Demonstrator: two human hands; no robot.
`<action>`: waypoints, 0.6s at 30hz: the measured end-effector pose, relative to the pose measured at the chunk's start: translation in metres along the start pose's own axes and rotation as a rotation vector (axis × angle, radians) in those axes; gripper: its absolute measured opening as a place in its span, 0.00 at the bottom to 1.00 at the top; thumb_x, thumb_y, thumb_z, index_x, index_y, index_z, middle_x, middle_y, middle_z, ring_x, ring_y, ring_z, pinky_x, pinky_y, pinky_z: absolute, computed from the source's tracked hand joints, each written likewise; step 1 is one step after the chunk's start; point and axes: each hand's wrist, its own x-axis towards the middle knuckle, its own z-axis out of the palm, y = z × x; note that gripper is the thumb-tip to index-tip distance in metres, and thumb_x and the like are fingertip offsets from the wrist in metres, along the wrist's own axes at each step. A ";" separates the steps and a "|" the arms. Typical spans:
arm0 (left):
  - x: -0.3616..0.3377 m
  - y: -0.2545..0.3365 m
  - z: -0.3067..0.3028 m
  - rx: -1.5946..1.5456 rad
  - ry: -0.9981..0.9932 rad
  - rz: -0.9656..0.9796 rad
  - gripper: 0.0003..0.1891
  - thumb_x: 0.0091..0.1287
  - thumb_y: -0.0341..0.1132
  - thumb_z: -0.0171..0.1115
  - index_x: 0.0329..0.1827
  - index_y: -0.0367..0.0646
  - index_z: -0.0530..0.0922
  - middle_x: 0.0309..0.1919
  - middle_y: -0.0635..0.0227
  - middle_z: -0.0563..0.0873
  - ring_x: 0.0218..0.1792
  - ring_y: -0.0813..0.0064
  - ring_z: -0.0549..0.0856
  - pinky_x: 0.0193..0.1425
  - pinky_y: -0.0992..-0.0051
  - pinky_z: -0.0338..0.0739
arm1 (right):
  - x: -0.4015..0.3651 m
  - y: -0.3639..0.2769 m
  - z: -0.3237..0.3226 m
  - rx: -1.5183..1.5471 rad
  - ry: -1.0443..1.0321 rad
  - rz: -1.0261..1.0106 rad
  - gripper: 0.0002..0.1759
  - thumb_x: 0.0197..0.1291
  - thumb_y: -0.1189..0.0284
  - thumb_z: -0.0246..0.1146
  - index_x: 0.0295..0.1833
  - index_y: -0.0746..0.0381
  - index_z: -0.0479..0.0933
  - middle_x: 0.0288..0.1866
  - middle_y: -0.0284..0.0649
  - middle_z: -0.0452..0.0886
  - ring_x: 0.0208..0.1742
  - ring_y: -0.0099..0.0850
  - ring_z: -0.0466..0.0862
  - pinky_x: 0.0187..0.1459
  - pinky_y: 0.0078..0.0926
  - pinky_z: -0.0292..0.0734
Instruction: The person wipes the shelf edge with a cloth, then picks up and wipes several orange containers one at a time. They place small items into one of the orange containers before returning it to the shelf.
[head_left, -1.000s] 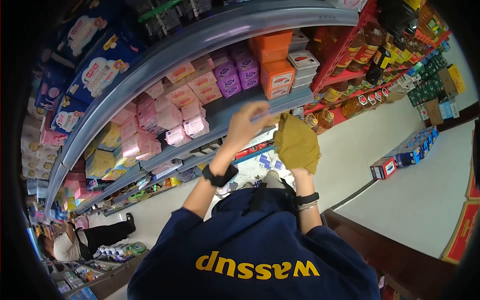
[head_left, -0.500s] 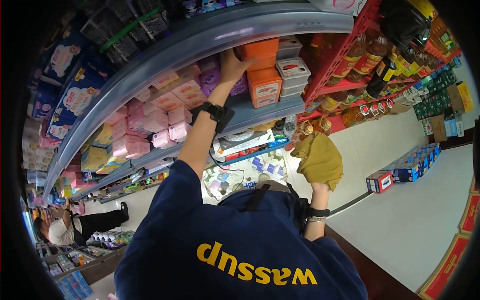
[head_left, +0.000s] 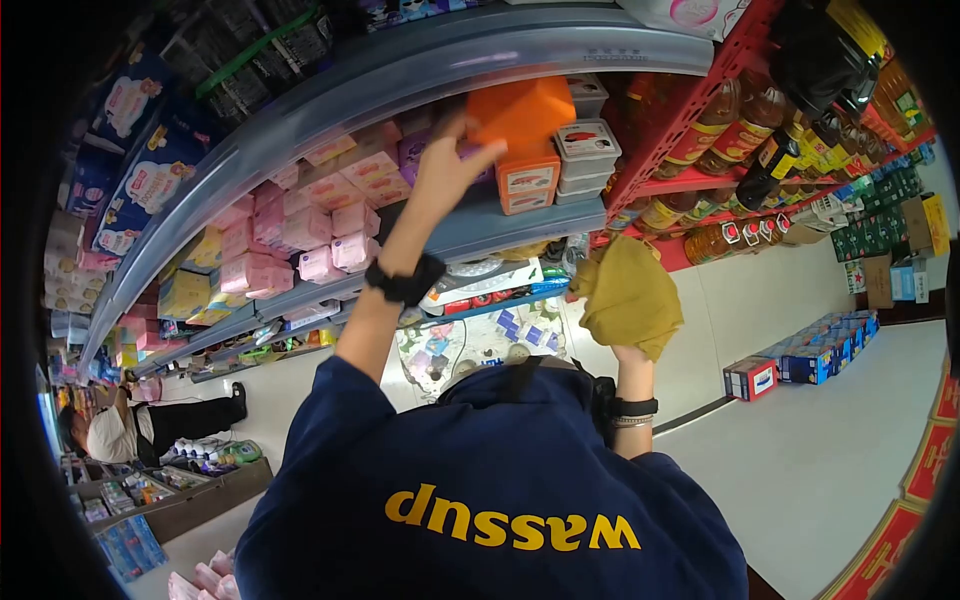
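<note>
My left hand point(head_left: 450, 165) is at the shelf, its fingers and thumb against the left side and lower edge of an orange box point(head_left: 525, 108). The box is tilted and smeared by motion. Part of the fingers is hidden behind it. Directly below it sits another orange box point(head_left: 528, 180) with a picture label. To the right are stacked clear plastic containers point(head_left: 587, 150) with pictured labels. Purple packs point(head_left: 418, 155) lie left of my hand. Lower right, my right hand point(head_left: 632, 355) is closed on an olive-yellow cloth point(head_left: 632, 298), which hangs bunched over the fingers.
A grey shelf edge point(head_left: 420, 70) curves above my left hand. Pink packs point(head_left: 305, 230) fill the shelf further left. Red racks point(head_left: 670, 185) hold oil bottles point(head_left: 725, 120). Blue cartons point(head_left: 805, 360) stand on the floor at right. Another person point(head_left: 120, 430) stands in the aisle at far left.
The upper orange box has turned from level to tilted on the stack. My left hand has shifted slightly left and down. The cloth stays in my right hand; the view has shifted a little.
</note>
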 end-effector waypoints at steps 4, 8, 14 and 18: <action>-0.083 0.009 0.020 -0.344 -0.116 0.030 0.13 0.54 0.32 0.69 0.35 0.40 0.71 0.61 0.56 0.68 0.56 0.61 0.74 0.54 0.69 0.73 | 0.010 0.011 0.028 -0.509 -0.063 -0.134 0.32 0.63 0.68 0.57 0.70 0.60 0.53 0.69 0.41 0.61 0.69 0.35 0.62 0.68 0.36 0.58; -0.127 0.042 0.022 -0.164 -0.201 -0.047 0.13 0.55 0.28 0.67 0.37 0.41 0.71 0.62 0.56 0.68 0.60 0.66 0.73 0.61 0.74 0.67 | 0.014 0.019 0.019 -1.281 -0.093 -0.265 0.40 0.57 0.65 0.65 0.70 0.60 0.52 0.70 0.40 0.61 0.68 0.33 0.63 0.67 0.33 0.59; -0.155 0.066 0.023 -0.125 -0.159 -0.054 0.25 0.50 0.33 0.71 0.51 0.46 0.72 0.65 0.51 0.62 0.62 0.54 0.70 0.61 0.65 0.69 | 0.016 -0.007 0.108 -1.875 -0.123 -0.218 0.44 0.41 0.67 0.72 0.65 0.64 0.61 0.65 0.47 0.67 0.66 0.42 0.66 0.60 0.35 0.67; -0.157 0.066 0.027 -0.010 -0.236 -0.116 0.35 0.51 0.37 0.70 0.63 0.46 0.64 0.66 0.51 0.60 0.65 0.54 0.66 0.64 0.64 0.66 | 0.013 0.007 0.092 -1.931 -0.172 -0.316 0.33 0.53 0.69 0.66 0.65 0.61 0.63 0.59 0.43 0.73 0.52 0.35 0.78 0.48 0.27 0.76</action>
